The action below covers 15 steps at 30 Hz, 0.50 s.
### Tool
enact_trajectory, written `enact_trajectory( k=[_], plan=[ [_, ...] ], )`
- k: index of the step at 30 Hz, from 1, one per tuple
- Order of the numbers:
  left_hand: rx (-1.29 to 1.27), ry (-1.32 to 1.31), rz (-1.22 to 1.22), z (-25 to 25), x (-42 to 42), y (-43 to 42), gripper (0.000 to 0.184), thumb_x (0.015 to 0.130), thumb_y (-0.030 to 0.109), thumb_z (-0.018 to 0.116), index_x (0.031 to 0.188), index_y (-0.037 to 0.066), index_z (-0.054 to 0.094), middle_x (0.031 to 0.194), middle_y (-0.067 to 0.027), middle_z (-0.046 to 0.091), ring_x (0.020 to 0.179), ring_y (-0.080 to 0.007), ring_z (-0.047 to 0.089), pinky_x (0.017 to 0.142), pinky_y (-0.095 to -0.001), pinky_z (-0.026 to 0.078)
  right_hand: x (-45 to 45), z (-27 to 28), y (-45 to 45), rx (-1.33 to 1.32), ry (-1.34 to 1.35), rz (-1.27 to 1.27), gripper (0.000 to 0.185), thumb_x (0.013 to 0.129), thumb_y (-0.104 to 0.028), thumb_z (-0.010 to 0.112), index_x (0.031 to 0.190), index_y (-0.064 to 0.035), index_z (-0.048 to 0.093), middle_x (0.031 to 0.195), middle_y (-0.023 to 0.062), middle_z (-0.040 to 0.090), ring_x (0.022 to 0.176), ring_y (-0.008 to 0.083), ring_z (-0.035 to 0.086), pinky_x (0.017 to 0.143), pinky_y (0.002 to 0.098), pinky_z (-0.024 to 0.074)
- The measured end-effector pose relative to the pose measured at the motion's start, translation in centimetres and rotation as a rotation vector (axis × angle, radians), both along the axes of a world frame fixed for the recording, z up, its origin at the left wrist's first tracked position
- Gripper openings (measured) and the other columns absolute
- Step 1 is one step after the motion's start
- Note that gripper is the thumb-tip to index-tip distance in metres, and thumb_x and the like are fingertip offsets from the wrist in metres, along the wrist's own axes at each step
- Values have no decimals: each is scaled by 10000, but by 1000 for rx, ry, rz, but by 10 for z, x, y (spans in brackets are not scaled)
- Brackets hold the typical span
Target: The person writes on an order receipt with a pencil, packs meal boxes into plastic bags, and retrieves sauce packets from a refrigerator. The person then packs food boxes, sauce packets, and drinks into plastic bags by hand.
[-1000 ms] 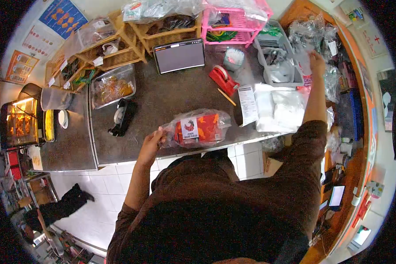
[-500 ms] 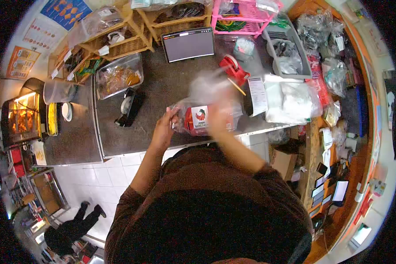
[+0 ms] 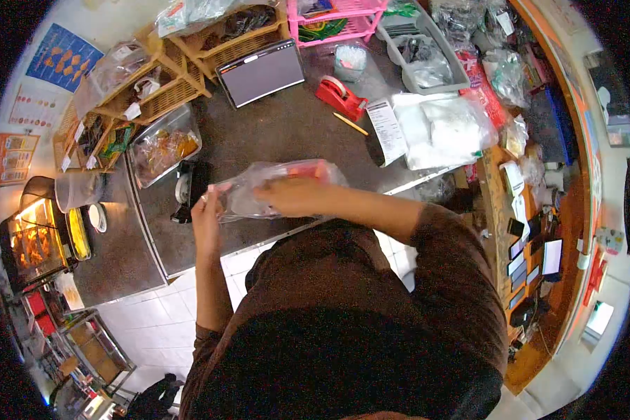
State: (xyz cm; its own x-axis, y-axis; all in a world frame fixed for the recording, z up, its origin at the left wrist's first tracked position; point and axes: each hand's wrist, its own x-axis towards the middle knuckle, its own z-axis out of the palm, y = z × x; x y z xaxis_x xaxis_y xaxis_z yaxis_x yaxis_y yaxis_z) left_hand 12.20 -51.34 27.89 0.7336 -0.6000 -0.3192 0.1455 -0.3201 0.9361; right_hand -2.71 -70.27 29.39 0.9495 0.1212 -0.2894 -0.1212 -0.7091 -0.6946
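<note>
A clear plastic bag (image 3: 248,183) with a red packet (image 3: 309,169) inside lies across the front of the dark counter. My left hand (image 3: 204,208) pinches the bag's left end, close to a black tape dispenser (image 3: 183,190). Over the middle of the bag is my right hand (image 3: 290,197), its fingers pointing left and closed on the plastic. Slight blur softens those fingers, and the hand covers part of the packet.
Behind the bag stand a tablet (image 3: 262,74), a red tape dispenser (image 3: 340,98) and a pencil-like stick (image 3: 351,124). A printed receipt (image 3: 387,131) lies beside stacked plastic bags (image 3: 444,129). At the left is a food-filled clear tub (image 3: 166,145). A dark-clothed person (image 3: 150,399) shows at lower left.
The bag has shifted left and turned, so its printed label no longer shows. My left hand moved left with its end; my right hand came down and left across it. The camera view has also turned.
</note>
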Motion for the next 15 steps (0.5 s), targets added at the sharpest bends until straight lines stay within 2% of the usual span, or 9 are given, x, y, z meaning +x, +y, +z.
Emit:
enact_trajectory(
  k=[1, 2, 4, 5, 7, 8, 10, 13, 15],
  plan=[
    [21, -8, 11, 7, 3, -1, 439, 1054, 412, 536, 1136, 41, 756, 662, 118, 327, 612, -23, 291, 558, -238, 205, -15, 16, -6, 1, 55, -75, 493, 918, -242, 644, 1374, -107, 510, 1159, 232, 681, 1038, 415, 674, 865, 527, 542],
    [43, -17, 21, 15, 5, -3, 438, 1053, 414, 537, 1146, 45, 753, 662, 124, 304, 609, -22, 262, 563, -229, 177, -34, 15, -11, 6, 66, -75, 493, 918, -242, 644, 1374, -107, 510, 1159, 232, 681, 1038, 415, 674, 865, 527, 542],
    [88, -21, 15, 22, 9, -6, 439, 1055, 410, 528, 1152, 44, 749, 661, 124, 313, 617, -29, 274, 564, -236, 197, -69, 10, -20, -9, -293, -266, 393, 983, -307, 502, 1281, -57, 562, 1209, 199, 672, 1092, 388, 658, 960, 517, 504],
    [102, -84, -20, 20, 14, -7, 423, 1054, 397, 532, 1152, 47, 748, 664, 122, 333, 618, -31, 278, 563, -238, 205, -81, 1, -29, -7, -285, -264, 393, 983, -307, 502, 1281, -57, 562, 1209, 199, 672, 1092, 388, 658, 960, 517, 504],
    [145, -196, -95, 25, 14, -13, 390, 1052, 363, 545, 1123, 40, 750, 681, 106, 409, 627, -40, 326, 563, -247, 262, -101, -35, -40, -617, -467, 15, 587, 902, -313, 636, 1410, -83, 453, 1344, 154, 597, 1261, 319, 563, 1019, 553, 461],
    [144, -192, -98, 21, 14, -16, 390, 1052, 363, 545, 1123, 40, 750, 681, 106, 409, 627, -40, 326, 563, -247, 262, -104, -60, -35, -618, -462, 12, 587, 902, -313, 636, 1410, -83, 453, 1344, 154, 597, 1261, 319, 563, 1019, 553, 461],
    [122, -281, -142, 9, 13, -21, 376, 1045, 354, 559, 1115, 38, 750, 701, 73, 483, 641, -52, 388, 576, -248, 313, -101, -101, -13, -939, -39, 118, 482, 893, -274, 601, 1315, -45, 557, 1288, 127, 621, 1262, 263, 544, 1039, 538, 442],
    [82, -466, -268, 12, -7, -42, 371, 1033, 357, 580, 1124, 37, 745, 717, 26, 556, 673, -68, 448, 599, -259, 377, -58, -73, 7, -574, -366, -55, 313, 875, -210, 592, 1090, -8, 697, 1201, 174, 651, 1149, 296, 611, 926, 512, 499],
    [101, -516, -295, 7, -20, -49, 360, 1027, 352, 592, 1135, 44, 743, 754, -5, 615, 698, -71, 486, 617, -266, 406, -20, -67, 11, -400, -181, 122, 295, 877, -209, 601, 1035, 4, 729, 1181, 201, 667, 1118, 347, 637, 883, 515, 523]
  ],
)
